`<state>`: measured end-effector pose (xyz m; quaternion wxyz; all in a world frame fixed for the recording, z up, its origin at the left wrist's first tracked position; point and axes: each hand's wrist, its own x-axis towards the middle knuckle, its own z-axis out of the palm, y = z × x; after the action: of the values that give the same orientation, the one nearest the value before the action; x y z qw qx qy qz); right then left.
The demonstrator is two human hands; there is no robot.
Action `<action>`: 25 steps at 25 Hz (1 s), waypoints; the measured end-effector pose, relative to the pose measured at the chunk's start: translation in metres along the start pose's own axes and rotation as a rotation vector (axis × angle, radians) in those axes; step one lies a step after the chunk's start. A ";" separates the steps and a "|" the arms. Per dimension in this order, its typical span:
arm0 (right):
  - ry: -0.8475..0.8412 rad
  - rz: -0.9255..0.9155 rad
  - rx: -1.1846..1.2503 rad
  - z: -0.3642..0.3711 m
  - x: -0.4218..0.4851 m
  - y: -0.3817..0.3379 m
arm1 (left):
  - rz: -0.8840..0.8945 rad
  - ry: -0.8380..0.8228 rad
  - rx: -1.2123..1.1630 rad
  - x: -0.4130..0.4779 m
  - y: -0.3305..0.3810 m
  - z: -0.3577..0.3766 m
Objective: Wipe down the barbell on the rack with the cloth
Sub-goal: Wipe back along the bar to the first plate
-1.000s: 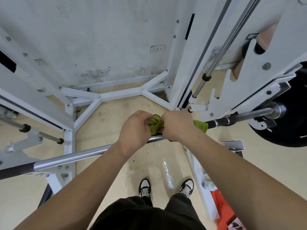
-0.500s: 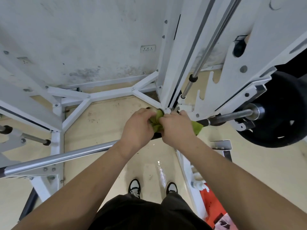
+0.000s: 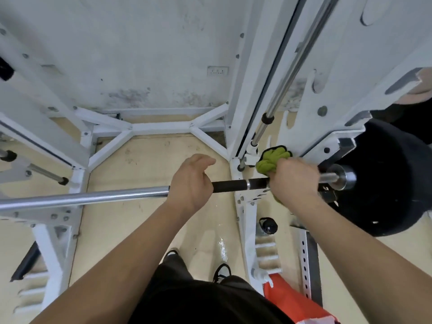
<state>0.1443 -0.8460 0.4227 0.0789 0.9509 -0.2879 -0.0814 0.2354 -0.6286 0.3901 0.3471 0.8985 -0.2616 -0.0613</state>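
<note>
Green cloth [image 3: 271,161], chrome-and-black barbell [image 3: 112,195], white rack [image 3: 247,94], black plate [image 3: 392,183].

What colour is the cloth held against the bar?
The cloth is yellow-green, clearest in the head view.

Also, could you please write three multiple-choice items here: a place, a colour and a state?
1. Where on the barbell is the cloth? A its left end; B its right end, beside the black plate; C its middle.
2. The cloth's colour? A blue; B white; C green.
3. What does the left hand grip? A the bare barbell; B the cloth; C nothing.
Answers: B, the right hand holds it by the plate; C, it shows green; A, its fingers curl over the barbell.
</note>
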 end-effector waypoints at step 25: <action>0.120 -0.192 0.209 0.005 -0.041 -0.065 | -0.099 0.187 -0.056 -0.042 -0.021 -0.013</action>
<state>0.1444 -0.7703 0.4099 -0.0117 0.9803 -0.1971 -0.0012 0.2121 -0.5867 0.3835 0.3914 0.9021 -0.1818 -0.0016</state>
